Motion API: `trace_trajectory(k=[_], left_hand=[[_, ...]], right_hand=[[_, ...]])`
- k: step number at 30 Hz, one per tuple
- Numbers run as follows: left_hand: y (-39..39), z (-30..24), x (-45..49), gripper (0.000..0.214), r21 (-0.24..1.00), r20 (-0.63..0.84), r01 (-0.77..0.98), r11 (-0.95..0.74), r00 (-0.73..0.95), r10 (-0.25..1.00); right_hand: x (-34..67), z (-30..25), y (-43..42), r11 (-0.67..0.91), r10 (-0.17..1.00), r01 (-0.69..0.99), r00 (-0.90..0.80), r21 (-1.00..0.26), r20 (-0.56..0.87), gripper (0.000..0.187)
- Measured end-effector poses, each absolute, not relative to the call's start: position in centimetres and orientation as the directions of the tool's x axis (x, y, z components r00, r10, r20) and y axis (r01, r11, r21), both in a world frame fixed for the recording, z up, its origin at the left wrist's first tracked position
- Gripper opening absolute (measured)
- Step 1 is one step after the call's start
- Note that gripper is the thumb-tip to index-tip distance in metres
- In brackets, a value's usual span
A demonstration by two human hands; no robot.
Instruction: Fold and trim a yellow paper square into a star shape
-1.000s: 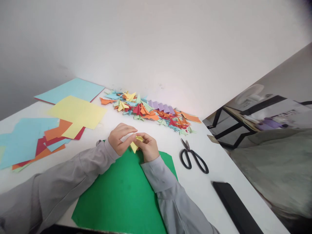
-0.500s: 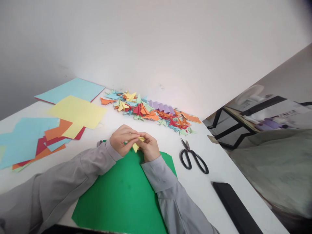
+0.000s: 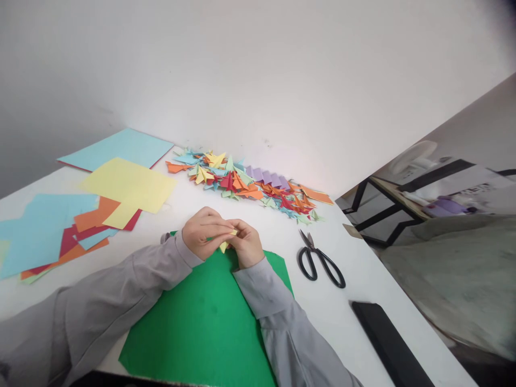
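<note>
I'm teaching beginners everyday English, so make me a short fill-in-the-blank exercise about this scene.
1. The left hand and right hand hold a small ____ paper.
2. The mat below them is ____.
3. The black-handled cutting tool right of the mat is a pair of ____.
4. The sheet behind the large yellow sheet is light ____.

Missing words: yellow; green; scissors; blue.

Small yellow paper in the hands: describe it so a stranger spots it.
Find the green mat on the white table. Near its far edge, left hand and right hand hold the small yellow paper. Other yellow pieces lie loose; only this is held.
</note>
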State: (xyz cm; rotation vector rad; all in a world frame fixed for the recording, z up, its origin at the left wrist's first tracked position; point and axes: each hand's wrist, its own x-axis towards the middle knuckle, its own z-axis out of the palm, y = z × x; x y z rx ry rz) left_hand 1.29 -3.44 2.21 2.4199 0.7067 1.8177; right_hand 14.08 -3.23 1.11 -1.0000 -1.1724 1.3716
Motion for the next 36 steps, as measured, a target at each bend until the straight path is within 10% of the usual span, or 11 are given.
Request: trace_trajectory(k=[36], left_hand=[[-4.7,3.1,1.8,0.007,0.348,0.898,0.303,-0.887,0.164,0.408]], right_hand=[[13.5,1.3,-3.5,0.035,0.982,-0.182,-0.176,-0.983,0.067,0.023]])
